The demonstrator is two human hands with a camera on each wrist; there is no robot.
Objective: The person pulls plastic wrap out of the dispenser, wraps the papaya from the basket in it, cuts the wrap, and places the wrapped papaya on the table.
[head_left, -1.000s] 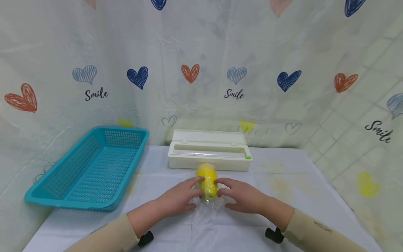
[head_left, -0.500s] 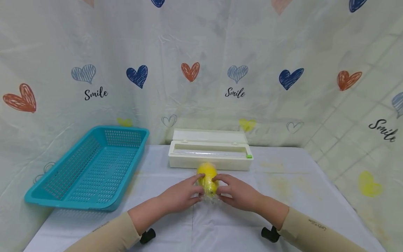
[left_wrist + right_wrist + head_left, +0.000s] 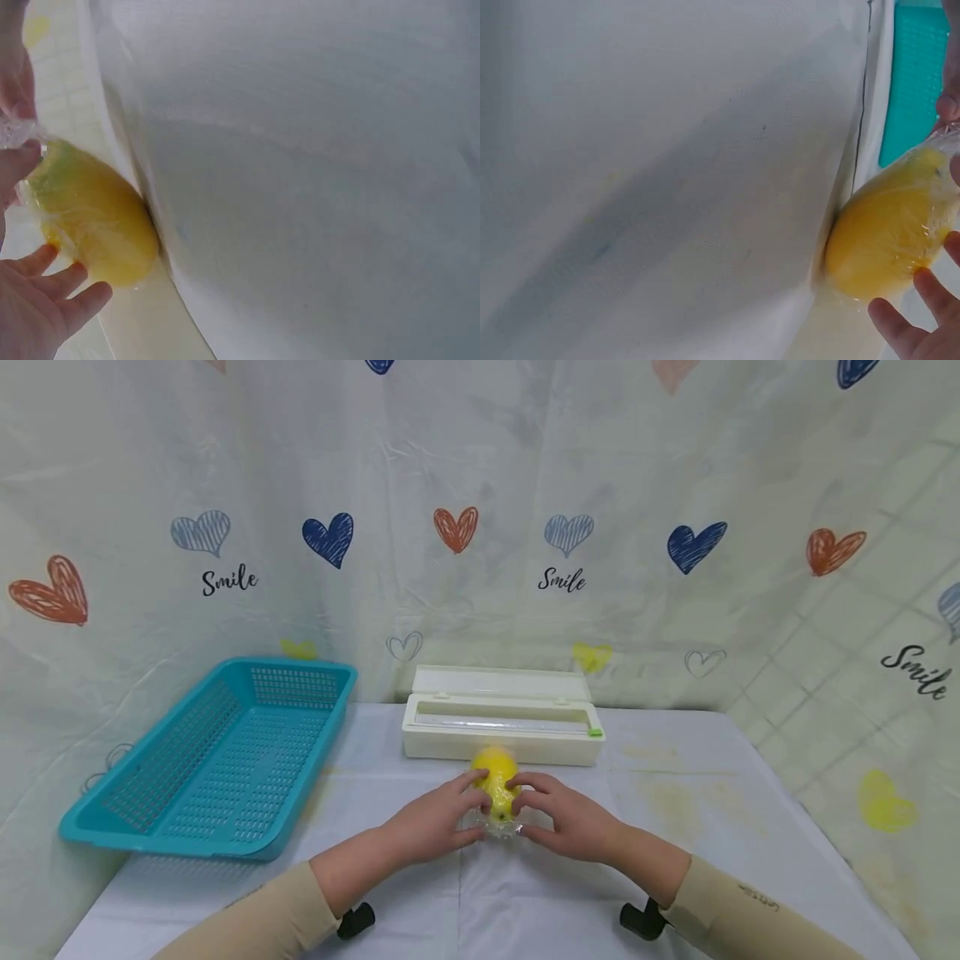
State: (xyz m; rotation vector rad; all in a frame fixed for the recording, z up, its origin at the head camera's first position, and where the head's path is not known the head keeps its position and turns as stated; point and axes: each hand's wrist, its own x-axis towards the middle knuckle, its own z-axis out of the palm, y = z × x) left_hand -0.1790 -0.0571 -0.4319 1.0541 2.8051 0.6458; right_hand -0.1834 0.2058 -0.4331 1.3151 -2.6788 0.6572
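Observation:
A yellow oval fruit [image 3: 496, 763] lies in clear cling film [image 3: 501, 829] on the cloth, its stem end towards me. The film is bunched and crinkled at that near end. My left hand [image 3: 435, 823] holds the fruit from the left, fingertips on its side and thumb at the loose film. From the right my right hand [image 3: 573, 817] holds it the same way. In the left wrist view the fruit [image 3: 112, 217] looks orange-yellow, greener near the stem, with the thumb on the film. The right wrist view shows fingertips against the wrapped fruit [image 3: 885, 232].
A white cling film dispenser [image 3: 498, 747] stands just behind the fruit with its lid raised and a film roll inside. At the left is a turquoise plastic basket [image 3: 262, 847]. The white cloth [image 3: 667, 785] covers the table, and a heart-printed curtain [image 3: 495, 460] hangs behind.
Both hands have drawn closer together around the fruit's near end. The film there has gone from spread out towards me to gathered against the fruit. The fruit itself stays nearly in place.

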